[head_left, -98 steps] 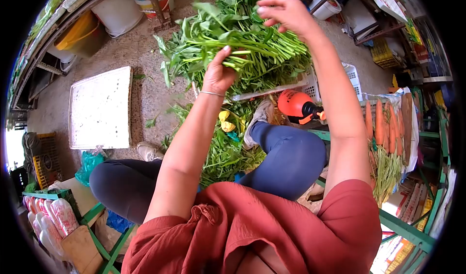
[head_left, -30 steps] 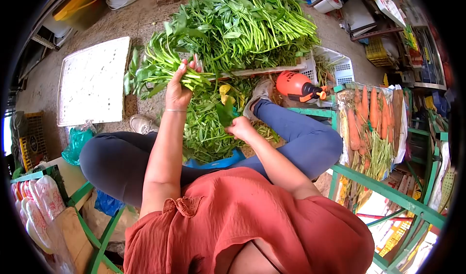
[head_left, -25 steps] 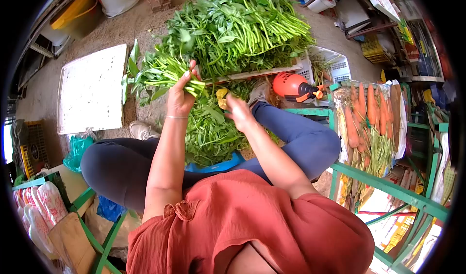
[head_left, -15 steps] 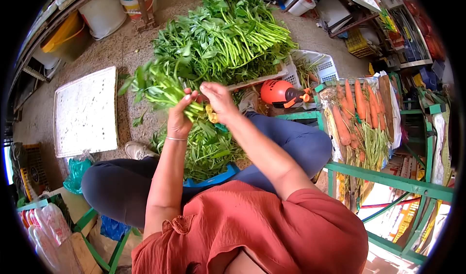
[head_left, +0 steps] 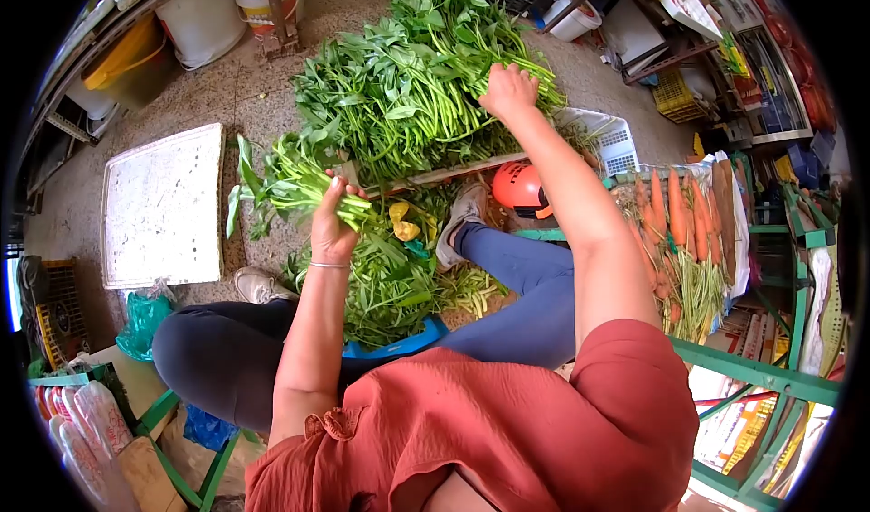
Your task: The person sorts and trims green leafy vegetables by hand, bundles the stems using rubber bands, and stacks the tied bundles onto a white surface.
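Note:
My left hand [head_left: 335, 217] is closed around a bunch of leafy greens [head_left: 294, 181], its thumb across the stems and the leaves pointing left. Farther forward, my right hand [head_left: 510, 91] reaches over the right side of a big pile of leafy greens [head_left: 390, 86], with its fingers curled onto the stems; the fingertips are partly hidden. Between my feet sits a blue crate [head_left: 408, 340] with loose leaves [head_left: 381, 281] on top. A crumpled yellow item [head_left: 404, 222] lies at the far edge of these leaves, right of my left hand.
An orange spray bottle [head_left: 519, 188] stands beyond my right knee, partly behind my forearm. Carrots [head_left: 677, 208] lie on a green-framed stand at right. A white board [head_left: 163, 208] is on the floor at left. Buckets [head_left: 201, 23] line the back left. A white basket [head_left: 616, 145] is beside the pile.
My right hand has left the bunch and the yellow item, moving forward and right onto the big pile. My left hand still holds its bunch, nearly in place.

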Available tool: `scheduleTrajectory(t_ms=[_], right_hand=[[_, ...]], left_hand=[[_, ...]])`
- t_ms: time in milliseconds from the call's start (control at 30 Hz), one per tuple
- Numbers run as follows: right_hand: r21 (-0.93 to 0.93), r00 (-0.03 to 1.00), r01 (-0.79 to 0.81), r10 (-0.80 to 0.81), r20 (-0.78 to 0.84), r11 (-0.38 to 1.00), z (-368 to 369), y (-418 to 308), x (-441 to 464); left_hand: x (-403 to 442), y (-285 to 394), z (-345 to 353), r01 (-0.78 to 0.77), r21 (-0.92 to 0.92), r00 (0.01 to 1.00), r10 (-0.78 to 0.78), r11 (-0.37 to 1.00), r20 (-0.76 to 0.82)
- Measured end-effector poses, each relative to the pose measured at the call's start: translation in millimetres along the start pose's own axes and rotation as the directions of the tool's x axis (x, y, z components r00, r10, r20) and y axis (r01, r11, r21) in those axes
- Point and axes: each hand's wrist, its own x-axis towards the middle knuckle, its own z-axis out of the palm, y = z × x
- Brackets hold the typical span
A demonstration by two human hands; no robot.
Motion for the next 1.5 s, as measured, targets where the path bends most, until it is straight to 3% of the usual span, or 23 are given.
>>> scheduleTrajectory(t_ms=[67,133,200,267,333,400,467,533,567,667,867,933,967,1000,1067,1133,1200,1233,1300,1333,1400,1433,1500], right_hand=[[0.038,0.999,0.005,-0.006,0.035,0.999,1.6,8.6,10.9],[-0.013,0.989,0.034,-0.036,-0.142,0.999,1.7,9.8,9.5],[-0.028,0.998,0.010,-0.011,-0.062,1.000,6.7,8.7,8.5],[-0.061,0.980,-0.002,-0.010,-0.200,0.998,19.7,9.0,8.2],[-0.051,0.991,-0.037,0.030,-0.130,0.998,16.2,11.3,14.5],[0.057,0.987,-0.096,0.087,0.135,0.994,1.1,18.7,24.4],[0.073,0.985,-0.078,0.066,0.158,0.994,-15.8,28.1,30.5],[0.236,0.963,-0.012,-0.052,0.266,0.972,-18.0,48.7,53.6],[0.273,0.975,0.094,-0.145,0.171,0.957,-7.4,60.1,66.7],[0.399,0.934,0.167,-0.274,0.228,0.902,-4.0,82.5,85.8],[0.591,0.944,0.124,-0.278,0.176,0.797,-21.4,120.3,99.0],[0.718,0.970,0.111,-0.233,0.074,0.688,-29.7,127.1,94.3],[0.774,0.946,0.057,-0.282,0.160,0.631,-44.4,131.1,83.9],[0.772,0.947,0.057,-0.278,0.158,0.633,-49.1,135.2,79.6],[0.893,0.949,-0.040,-0.262,0.174,0.449,-57.3,141.3,70.9],[0.902,0.948,-0.056,-0.261,0.182,0.427,-64.8,145.3,63.9],[0.955,0.955,-0.111,-0.236,0.179,0.274,-61.3,153.3,65.2],[0.956,0.956,-0.110,-0.232,0.177,0.273,-60.1,155.5,64.5],[0.990,0.960,-0.129,-0.241,0.141,0.066,-59.4,157.8,62.8],[0.990,0.961,-0.127,-0.239,0.139,0.065,-60.3,158.9,61.2],[0.970,0.956,-0.191,-0.253,0.148,-0.153,-62.6,162.8,58.1],[0.970,0.957,-0.189,-0.252,0.146,-0.155,-64.7,165.4,57.3],[0.904,0.941,-0.181,-0.335,0.044,-0.388,-71.8,169.9,54.4]], left_hand=[[-0.4,1.4,-1.4,-0.017,-0.015,1.000,0.017,1.000,-0.026],[-1.1,0.4,-3.6,-0.015,-0.019,1.000,0.015,1.000,-0.013],[1.1,-2.3,-6.4,-0.009,0.021,0.997,0.011,1.000,-0.074],[2.2,-3.3,-6.9,0.013,0.017,0.996,-0.012,1.000,-0.085],[1.6,-5.0,-6.5,0.035,0.013,0.994,-0.034,0.999,-0.100],[1.1,-4.7,-6.9,0.039,0.016,0.995,-0.037,0.999,-0.092],[1.8,-4.9,-8.6,0.039,0.007,0.995,-0.038,0.999,-0.090],[3.1,-6.0,-9.6,0.038,-0.003,0.995,-0.038,0.999,-0.087],[3.4,-5.9,-10.5,0.038,0.006,0.995,-0.037,0.999,-0.091],[4.7,-6.0,-12.6,0.038,0.012,0.993,-0.036,0.999,-0.108],[5.8,-5.9,-15.5,0.049,0.029,0.990,-0.044,0.998,-0.132],[7.3,-7.2,-15.3,0.055,0.025,0.989,-0.052,0.998,-0.136],[7.4,-8.0,-15.3,0.045,0.044,0.989,-0.038,0.998,-0.142],[7.8,-8.8,-15.3,0.034,0.062,0.989,-0.024,0.997,-0.149],[8.2,-10.6,-15.9,0.044,0.062,0.991,-0.035,0.997,-0.128],[8.6,-12.4,-16.3,0.044,0.089,0.993,-0.034,0.995,-0.117],[8.2,-13.6,-16.2,0.054,0.089,0.993,-0.044,0.995,-0.111],[7.7,-14.1,-15.7,0.055,0.094,0.993,-0.045,0.994,-0.109],[7.6,-14.5,-14.4,0.055,0.101,0.994,-0.045,0.993,-0.104],[7.2,-14.9,-14.0,0.056,0.103,0.993,-0.045,0.993,-0.111],[6.7,-15.9,-14.1,0.058,0.105,0.992,-0.046,0.993,-0.117],[7.0,-15.9,-14.7,0.065,0.100,0.992,-0.053,0.993,-0.114],[6.4,-16.0,-14.5,0.073,0.097,0.992,-0.062,0.993,-0.107]])
